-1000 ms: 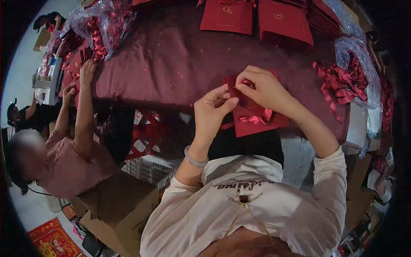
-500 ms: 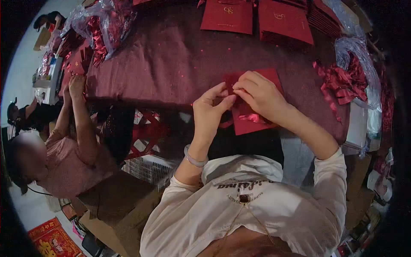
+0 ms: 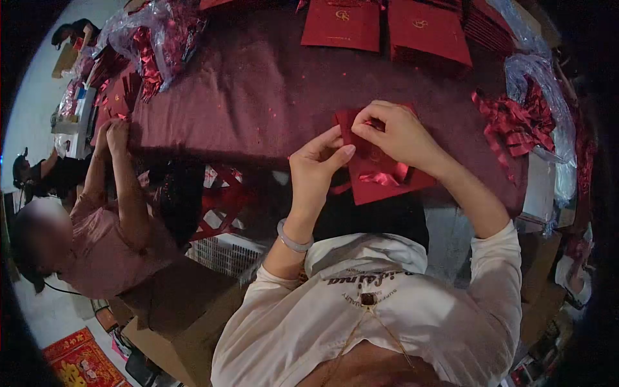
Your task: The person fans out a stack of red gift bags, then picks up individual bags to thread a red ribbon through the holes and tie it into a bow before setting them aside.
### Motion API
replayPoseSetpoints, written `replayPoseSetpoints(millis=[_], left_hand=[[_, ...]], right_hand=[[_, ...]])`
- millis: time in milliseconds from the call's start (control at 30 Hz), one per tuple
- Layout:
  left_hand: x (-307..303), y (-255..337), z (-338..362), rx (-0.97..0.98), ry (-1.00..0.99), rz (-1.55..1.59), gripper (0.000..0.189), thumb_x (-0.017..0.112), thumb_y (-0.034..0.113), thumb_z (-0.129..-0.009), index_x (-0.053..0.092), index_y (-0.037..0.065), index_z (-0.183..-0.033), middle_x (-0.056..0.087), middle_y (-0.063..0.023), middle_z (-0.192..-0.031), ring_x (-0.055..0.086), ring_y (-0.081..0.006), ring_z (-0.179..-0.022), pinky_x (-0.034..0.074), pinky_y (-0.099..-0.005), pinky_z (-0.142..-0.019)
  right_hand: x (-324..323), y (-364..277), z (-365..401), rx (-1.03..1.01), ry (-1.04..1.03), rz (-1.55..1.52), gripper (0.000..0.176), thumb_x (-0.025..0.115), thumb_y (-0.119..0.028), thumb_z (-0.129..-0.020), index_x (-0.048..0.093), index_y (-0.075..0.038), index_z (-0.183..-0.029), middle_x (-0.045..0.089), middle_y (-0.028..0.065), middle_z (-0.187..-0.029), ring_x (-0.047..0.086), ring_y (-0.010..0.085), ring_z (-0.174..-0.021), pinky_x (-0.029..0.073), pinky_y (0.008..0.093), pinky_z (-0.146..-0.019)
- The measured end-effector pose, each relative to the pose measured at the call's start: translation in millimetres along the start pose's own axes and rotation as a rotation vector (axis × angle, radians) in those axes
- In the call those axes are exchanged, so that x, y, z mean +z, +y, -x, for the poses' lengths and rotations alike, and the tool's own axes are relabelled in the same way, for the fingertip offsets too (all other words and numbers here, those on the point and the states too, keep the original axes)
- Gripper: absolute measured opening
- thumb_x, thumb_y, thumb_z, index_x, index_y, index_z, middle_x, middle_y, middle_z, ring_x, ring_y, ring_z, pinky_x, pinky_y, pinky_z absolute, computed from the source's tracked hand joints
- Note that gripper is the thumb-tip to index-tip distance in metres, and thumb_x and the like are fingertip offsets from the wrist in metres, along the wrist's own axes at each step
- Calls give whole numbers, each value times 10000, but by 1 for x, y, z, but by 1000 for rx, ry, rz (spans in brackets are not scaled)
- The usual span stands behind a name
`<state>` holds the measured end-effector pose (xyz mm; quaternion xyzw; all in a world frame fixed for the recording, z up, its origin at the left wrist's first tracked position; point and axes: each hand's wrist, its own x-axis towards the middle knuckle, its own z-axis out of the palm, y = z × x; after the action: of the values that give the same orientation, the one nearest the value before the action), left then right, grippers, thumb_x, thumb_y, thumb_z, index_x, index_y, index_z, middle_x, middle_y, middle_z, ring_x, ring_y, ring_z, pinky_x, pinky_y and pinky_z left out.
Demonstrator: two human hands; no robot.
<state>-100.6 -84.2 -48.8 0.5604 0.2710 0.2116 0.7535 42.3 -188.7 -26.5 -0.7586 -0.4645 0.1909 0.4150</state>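
Where the maroon cloth (image 3: 258, 97) meets the table's near edge, we hold a red envelope (image 3: 387, 184) between both hands, its lower part resting on the cloth close to our chest. Our left hand (image 3: 314, 171) pinches the envelope's upper left corner between thumb and forefinger, the other fingers loosely curled, and a pale bracelet (image 3: 293, 240) sits on that wrist. Our right hand (image 3: 400, 135) is curled over the top edge, fingertips nipping the folded flap just beside the left thumb. A shiny red ribbon (image 3: 380, 178) lies across the envelope's face, below the right hand. Two stacks of red envelopes (image 3: 342, 24) sit at the far side of the cloth, well apart from us. A clear bag of ribbons (image 3: 522, 116) lies to the right and another bag (image 3: 151, 35) at the far left. At the left end a co-worker's hands (image 3: 113, 132) rest on the table edge — what they hold we cannot tell.
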Motion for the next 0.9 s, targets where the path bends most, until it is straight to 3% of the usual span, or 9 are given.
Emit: replayPoseSetpoints(millis=[67, 167, 333, 567, 633, 700, 800, 900], left_hand=[[-2, -1, 0, -4, -22, 10, 380, 690, -32, -774, 593, -44, -1142, 637, -33, -884, 586, -83, -767, 509, -213, -686], [-2, -3, 1, 8, -30, 10, 376, 686, -34, -778, 595, -39, -1143, 636, -31, -882, 582, -79, -763, 504, -210, -682], [-3, -4, 0, 28, -54, -8, 367, 682, -39, -779, 597, -41, -1136, 633, -33, -882, 579, -79, -761, 504, -212, -679], [-2, -10, -1, 29, -28, -60, 368, 695, -36, -768, 603, -35, -1126, 620, -34, -894, 581, -85, -768, 509, -218, -669], [-2, -9, -1, 27, -29, -84, 366, 697, -32, -768, 605, -35, -1123, 619, -35, -893, 582, -86, -769, 509, -219, -669], [-3, -9, -1, 26, -27, -109, 364, 699, -28, -768, 606, -35, -1120, 618, -35, -891, 582, -87, -770, 510, -221, -669], [-3, -10, -2, 49, -14, -122, 364, 702, -22, -766, 605, -41, -1116, 618, -37, -884, 583, -89, -773, 510, -221, -670], [-3, -9, -1, 53, -4, -110, 366, 704, -18, -764, 604, -47, -1114, 613, -37, -876, 582, -89, -771, 509, -220, -671]], right_hand=[[-2, 2, -1, -16, -15, 8, 227, 630, -236, -798, 651, -16, -852, 625, 158, -830, 610, 317, -803, 472, 392, -728], [-5, 5, -2, -69, -47, 61, 180, 636, -176, -800, 637, -4, -856, 616, 119, -804, 607, 232, -758, 462, 324, -690], [-10, 3, -6, -52, -150, 22, 179, 636, -180, -791, 636, -5, -824, 624, 130, -800, 612, 255, -770, 469, 332, -703], [3, -4, 0, -102, -86, 176, 145, 620, -143, -790, 601, -3, -822, 572, 141, -801, 585, 317, -793, 473, 378, -720], [13, -5, 4, -320, 58, 444, 111, 589, -105, -806, 559, -5, -843, 525, 144, -843, 551, 323, -834, 463, 394, -753], [15, -11, 9, -303, 13, 495, 100, 570, -66, -775, 533, -9, -848, 496, 142, -880, 522, 307, -887, 449, 391, -786], [15, -14, 11, -468, 91, 626, 127, 576, -68, -723, 532, -8, -826, 495, 138, -893, 516, 297, -901, 446, 386, -789], [10, -14, 8, -516, 1, 668, 168, 576, -79, -681, 531, -9, -827, 488, 132, -894, 510, 288, -900, 444, 382, -791]])
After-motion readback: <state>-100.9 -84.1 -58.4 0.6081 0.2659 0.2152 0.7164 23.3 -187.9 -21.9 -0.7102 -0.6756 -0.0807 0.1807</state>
